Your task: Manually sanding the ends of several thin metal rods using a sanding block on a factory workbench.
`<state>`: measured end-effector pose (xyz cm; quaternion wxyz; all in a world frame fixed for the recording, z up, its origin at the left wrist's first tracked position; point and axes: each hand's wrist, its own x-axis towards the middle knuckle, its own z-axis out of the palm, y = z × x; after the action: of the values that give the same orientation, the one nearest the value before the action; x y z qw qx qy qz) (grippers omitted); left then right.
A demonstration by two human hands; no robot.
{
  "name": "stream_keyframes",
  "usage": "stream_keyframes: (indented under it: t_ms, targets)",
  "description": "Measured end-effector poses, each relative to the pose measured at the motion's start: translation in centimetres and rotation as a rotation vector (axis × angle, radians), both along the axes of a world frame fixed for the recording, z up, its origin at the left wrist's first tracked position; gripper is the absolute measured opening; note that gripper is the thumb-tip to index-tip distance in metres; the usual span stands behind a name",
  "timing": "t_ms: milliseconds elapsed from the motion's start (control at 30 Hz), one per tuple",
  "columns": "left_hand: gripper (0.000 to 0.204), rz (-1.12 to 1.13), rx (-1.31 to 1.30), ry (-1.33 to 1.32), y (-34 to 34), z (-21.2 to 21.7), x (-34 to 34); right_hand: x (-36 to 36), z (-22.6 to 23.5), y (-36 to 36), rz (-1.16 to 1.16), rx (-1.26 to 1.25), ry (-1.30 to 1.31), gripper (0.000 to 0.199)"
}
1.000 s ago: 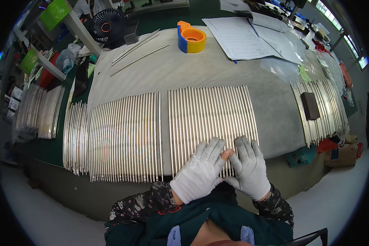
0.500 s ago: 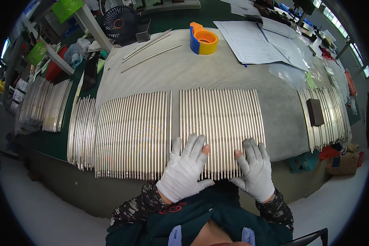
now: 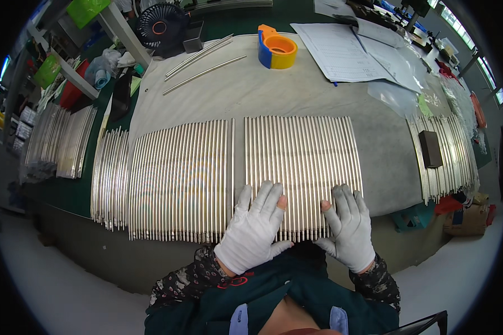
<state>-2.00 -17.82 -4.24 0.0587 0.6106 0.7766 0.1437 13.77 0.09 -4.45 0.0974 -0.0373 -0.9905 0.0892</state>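
My left hand [image 3: 252, 226], in a white glove with one fingertip bare, lies with extended fingers over the lower left part of a flat row of thin silvery metal rods [image 3: 300, 151]. My right hand [image 3: 350, 230], gloved the same way, rests on the lower right part of that row. Both thumbs point inward along the rods' near ends. The rods lie side by side, pointing away from me. To the left, across a narrow gap with a single rod [image 3: 233, 151] beside it, is a second wide row of rods [image 3: 179, 181].
Further left lie more rod bundles [image 3: 110, 178]. At the right, a dark block [image 3: 430, 149] sits on another rod group [image 3: 450, 167]. Toward the back are loose rods [image 3: 204, 75], an orange-and-blue tape dispenser [image 3: 276, 50], papers [image 3: 341, 53] and a black fan [image 3: 161, 29].
The view has shifted slightly. The far ends of the rods between my hands line up a little more evenly; both hands stay at nearly the same place.
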Motion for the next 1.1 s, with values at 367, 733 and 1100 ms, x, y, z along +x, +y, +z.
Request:
stream_keyframes:
  t_ms: [367,733,1100]
  targets:
    - [0.096,-0.017,-0.023,-0.036,1.0,0.2,1.0,-0.1,0.7,-0.5,0.0,-0.008,-0.041,0.079]
    - [0.092,-0.073,0.01,-0.07,2.0,-0.2,1.4,0.4,0.8,0.2,-0.043,0.021,-0.025,0.072]
    - [0.09,-0.115,0.01,-0.059,3.1,0.0,1.9,1.3,0.2,1.0,-0.072,0.043,-0.008,0.073]
